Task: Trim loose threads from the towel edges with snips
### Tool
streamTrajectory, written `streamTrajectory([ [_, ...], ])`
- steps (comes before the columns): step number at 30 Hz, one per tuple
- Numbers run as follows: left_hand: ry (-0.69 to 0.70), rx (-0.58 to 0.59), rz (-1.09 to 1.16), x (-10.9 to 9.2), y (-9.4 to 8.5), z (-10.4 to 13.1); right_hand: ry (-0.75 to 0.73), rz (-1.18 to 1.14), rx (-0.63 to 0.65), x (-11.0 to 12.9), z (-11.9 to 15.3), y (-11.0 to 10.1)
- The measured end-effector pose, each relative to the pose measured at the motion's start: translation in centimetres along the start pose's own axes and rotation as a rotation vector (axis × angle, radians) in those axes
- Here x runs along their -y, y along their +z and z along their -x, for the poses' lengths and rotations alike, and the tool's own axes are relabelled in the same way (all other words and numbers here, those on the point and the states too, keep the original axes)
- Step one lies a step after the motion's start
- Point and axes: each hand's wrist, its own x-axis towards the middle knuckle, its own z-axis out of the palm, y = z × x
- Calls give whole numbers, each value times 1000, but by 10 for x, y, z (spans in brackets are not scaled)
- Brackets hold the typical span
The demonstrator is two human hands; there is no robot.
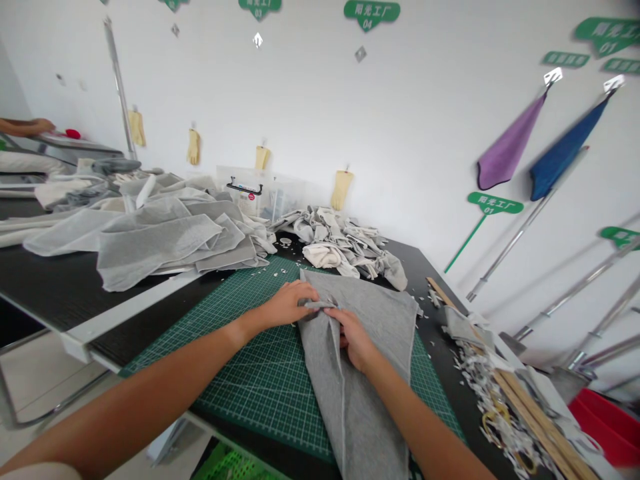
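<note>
Left hand (pixel 294 303) and right hand (pixel 354 337): fingers pinching grey cloth (pixel 361 400). Cloth lies over green mat (pixel 260 387).

a textile workshop: a gridded green cutting mat (pixel 260 383) covers part of the dark table (pixel 57 283), grey fabric (pixel 157 243) lies heaped behind it, and pale scraps (pixel 477 383) litter the right side. on the white wall (pixel 425 120), green numbered signs (pixel 371 12) read 阳光工厂, meaning sunshine factory, above hanging gloves (pixel 343 190).

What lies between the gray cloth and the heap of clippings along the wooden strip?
In the head view, right of the gray cloth, a strip of green cutting mat shows, then black tabletop dotted with small pale scraps.
</note>
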Motion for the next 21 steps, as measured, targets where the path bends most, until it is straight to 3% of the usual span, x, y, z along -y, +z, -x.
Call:
streamTrajectory([
  [5, -122, -205, 249, -4, -7, -8, -59, 29, 36, -4, 3, 0],
  [9, -180, -248, 401, -9, -11, -8, -209, 39, 57, -6, 4, 1],
  [14, -166, -152, 201, -11, -5, -1, -359, 118, -86, -6, 4, 2],
  [17, -146, -63, 60, -13, -1, 3, -380, 195, -96, -6, 6, 2],
  [21, -149, -43, -24, -14, 0, 5, -407, 346, -89, -5, 8, 5],
])
